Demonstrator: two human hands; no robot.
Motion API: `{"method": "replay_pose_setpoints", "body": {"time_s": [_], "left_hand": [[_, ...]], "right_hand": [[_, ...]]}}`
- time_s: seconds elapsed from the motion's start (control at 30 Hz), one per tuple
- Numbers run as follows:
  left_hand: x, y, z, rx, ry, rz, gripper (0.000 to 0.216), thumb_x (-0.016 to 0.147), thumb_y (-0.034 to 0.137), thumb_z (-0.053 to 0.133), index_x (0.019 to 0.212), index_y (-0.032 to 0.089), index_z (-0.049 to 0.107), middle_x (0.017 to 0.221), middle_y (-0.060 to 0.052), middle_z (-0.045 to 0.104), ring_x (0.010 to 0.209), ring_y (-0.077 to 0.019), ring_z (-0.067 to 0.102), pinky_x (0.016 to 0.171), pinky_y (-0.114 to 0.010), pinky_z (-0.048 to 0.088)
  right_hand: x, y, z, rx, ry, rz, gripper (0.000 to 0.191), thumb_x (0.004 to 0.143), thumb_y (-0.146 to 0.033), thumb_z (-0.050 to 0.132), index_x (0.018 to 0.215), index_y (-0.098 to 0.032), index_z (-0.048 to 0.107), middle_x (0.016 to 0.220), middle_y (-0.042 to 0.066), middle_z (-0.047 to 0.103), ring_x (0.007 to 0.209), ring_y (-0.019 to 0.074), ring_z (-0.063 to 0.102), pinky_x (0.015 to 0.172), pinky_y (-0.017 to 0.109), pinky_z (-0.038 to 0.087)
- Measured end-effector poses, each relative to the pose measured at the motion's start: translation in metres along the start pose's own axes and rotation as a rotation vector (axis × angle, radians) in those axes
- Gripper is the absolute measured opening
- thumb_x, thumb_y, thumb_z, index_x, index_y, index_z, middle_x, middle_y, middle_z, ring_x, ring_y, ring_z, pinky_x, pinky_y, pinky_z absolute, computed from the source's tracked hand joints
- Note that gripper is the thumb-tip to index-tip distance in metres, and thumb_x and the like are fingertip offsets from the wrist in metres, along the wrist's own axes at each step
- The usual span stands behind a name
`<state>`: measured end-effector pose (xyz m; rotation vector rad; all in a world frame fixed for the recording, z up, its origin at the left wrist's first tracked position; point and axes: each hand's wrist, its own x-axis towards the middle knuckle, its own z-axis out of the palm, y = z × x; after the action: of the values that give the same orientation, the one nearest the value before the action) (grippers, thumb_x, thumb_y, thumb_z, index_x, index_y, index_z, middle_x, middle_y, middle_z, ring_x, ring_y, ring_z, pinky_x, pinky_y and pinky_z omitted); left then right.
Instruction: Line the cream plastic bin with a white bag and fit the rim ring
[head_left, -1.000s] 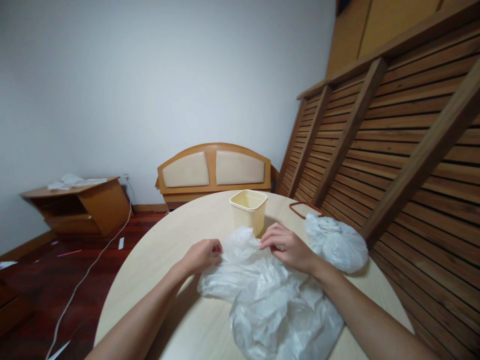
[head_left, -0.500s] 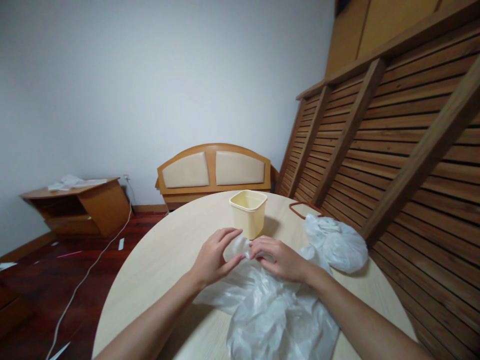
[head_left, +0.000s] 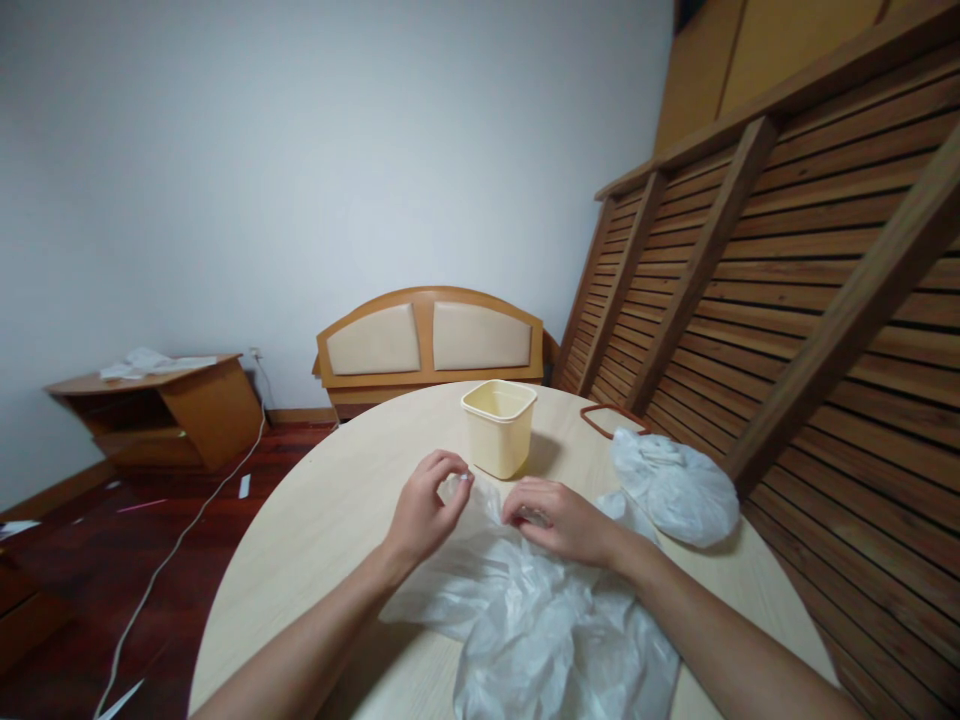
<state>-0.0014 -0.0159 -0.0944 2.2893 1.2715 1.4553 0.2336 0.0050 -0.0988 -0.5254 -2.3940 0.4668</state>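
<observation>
A crumpled, translucent white plastic bag (head_left: 562,630) is spread over the near part of the table, between my forearms. My left hand (head_left: 429,505) pinches the bag's far edge between thumb and fingertips. At the same edge, a little to the right, my right hand (head_left: 559,517) has its fingers curled and closed on the plastic. Just beyond both hands stands a pale yellow square bin (head_left: 501,440), upright and open at the top; neither hand touches it.
On the right of the round table (head_left: 322,480) lies a bunched white plastic bag (head_left: 682,495). Behind it rests a reddish-brown square ring (head_left: 600,425). A slatted wooden frame (head_left: 750,290) leans along the right side. A white cable (head_left: 180,540) crosses the floor at left.
My left hand has drawn slightly left, away from my right hand, and its thumb and fingers have closed into a pinch. The bag's edge is stretched wider between the hands.
</observation>
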Motion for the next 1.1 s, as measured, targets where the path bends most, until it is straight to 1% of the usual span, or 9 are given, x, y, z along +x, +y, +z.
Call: {"method": "replay_pose_setpoints", "body": {"time_s": [0.1, 0.17, 0.23, 0.37, 0.53, 0.67, 0.77, 0.93, 1.1], "left_hand": [[0.007, -0.008, -0.006, -0.145, 0.092, -0.144, 0.02, 0.093, 0.035, 0.057, 0.086, 0.018, 0.066, 0.087, -0.006, 0.069, 0.084, -0.0186, 0.065, 0.076, -0.03, 0.052], [0.011, -0.015, -0.009, -0.224, 0.135, -0.229, 0.025, 0.091, 0.04, 0.059, 0.084, 0.017, 0.067, 0.086, -0.006, 0.07, 0.084, -0.0191, 0.066, 0.077, -0.03, 0.053], [0.012, -0.02, -0.01, -0.268, 0.131, -0.262, 0.028, 0.09, 0.044, 0.061, 0.091, 0.017, 0.069, 0.09, -0.007, 0.072, 0.087, -0.0202, 0.068, 0.08, -0.032, 0.054], [0.007, -0.02, -0.006, -0.222, 0.009, -0.184, 0.04, 0.089, 0.042, 0.065, 0.121, 0.019, 0.064, 0.117, -0.011, 0.07, 0.102, -0.0225, 0.067, 0.085, -0.036, 0.054], [0.0, -0.011, -0.003, -0.03, -0.066, 0.009, 0.042, 0.089, 0.037, 0.068, 0.127, 0.022, 0.062, 0.125, -0.012, 0.066, 0.111, -0.0238, 0.063, 0.089, -0.036, 0.052], [0.001, -0.008, -0.002, -0.003, -0.035, -0.008, 0.019, 0.094, 0.033, 0.06, 0.105, 0.02, 0.069, 0.108, -0.009, 0.071, 0.1, -0.0208, 0.065, 0.082, -0.032, 0.052], [0.005, -0.011, -0.003, -0.063, 0.018, -0.1, 0.02, 0.094, 0.035, 0.057, 0.09, 0.019, 0.069, 0.092, -0.007, 0.073, 0.086, -0.0186, 0.066, 0.073, -0.029, 0.051], [0.01, -0.021, -0.005, -0.214, 0.122, -0.272, 0.029, 0.089, 0.045, 0.06, 0.087, 0.017, 0.068, 0.087, -0.006, 0.072, 0.083, -0.0193, 0.067, 0.072, -0.029, 0.053], [0.014, -0.03, -0.008, -0.325, 0.177, -0.32, 0.034, 0.088, 0.051, 0.06, 0.085, 0.017, 0.063, 0.081, -0.004, 0.066, 0.076, -0.0173, 0.062, 0.066, -0.026, 0.051]], "right_hand": [[-0.001, 0.007, -0.002, 0.002, 0.056, 0.035, 0.021, 0.084, -0.006, 0.058, 0.094, -0.02, 0.069, 0.089, 0.004, 0.072, 0.083, 0.0167, 0.066, 0.076, 0.027, 0.051], [-0.002, 0.011, -0.004, 0.01, 0.096, 0.046, 0.021, 0.084, -0.005, 0.057, 0.095, -0.019, 0.068, 0.089, 0.004, 0.071, 0.08, 0.0158, 0.065, 0.072, 0.026, 0.05], [-0.002, 0.014, -0.005, 0.018, 0.129, 0.052, 0.022, 0.084, -0.004, 0.056, 0.096, -0.019, 0.068, 0.089, 0.004, 0.071, 0.078, 0.0154, 0.065, 0.071, 0.026, 0.051], [-0.002, 0.014, -0.006, 0.034, 0.145, 0.019, 0.022, 0.084, -0.004, 0.055, 0.096, -0.019, 0.068, 0.091, 0.005, 0.071, 0.08, 0.0154, 0.065, 0.072, 0.026, 0.051], [-0.001, 0.009, -0.003, 0.01, 0.101, -0.023, 0.023, 0.086, -0.004, 0.055, 0.097, -0.019, 0.068, 0.09, 0.005, 0.07, 0.083, 0.0164, 0.065, 0.074, 0.027, 0.051], [-0.001, 0.007, -0.003, 0.01, 0.096, -0.007, 0.023, 0.086, -0.005, 0.055, 0.098, -0.019, 0.068, 0.091, 0.005, 0.069, 0.083, 0.0164, 0.064, 0.075, 0.027, 0.051], [-0.002, 0.008, -0.005, 0.018, 0.112, 0.01, 0.022, 0.086, -0.005, 0.057, 0.099, -0.019, 0.068, 0.091, 0.005, 0.069, 0.081, 0.0155, 0.064, 0.074, 0.026, 0.052], [-0.004, 0.013, -0.011, 0.019, 0.156, 0.037, 0.021, 0.087, -0.007, 0.057, 0.1, -0.019, 0.067, 0.09, 0.004, 0.069, 0.079, 0.0151, 0.064, 0.074, 0.027, 0.052], [-0.004, 0.02, -0.016, -0.007, 0.214, 0.078, 0.019, 0.09, -0.009, 0.054, 0.099, -0.019, 0.067, 0.092, 0.005, 0.068, 0.08, 0.0158, 0.064, 0.072, 0.028, 0.052]]}}
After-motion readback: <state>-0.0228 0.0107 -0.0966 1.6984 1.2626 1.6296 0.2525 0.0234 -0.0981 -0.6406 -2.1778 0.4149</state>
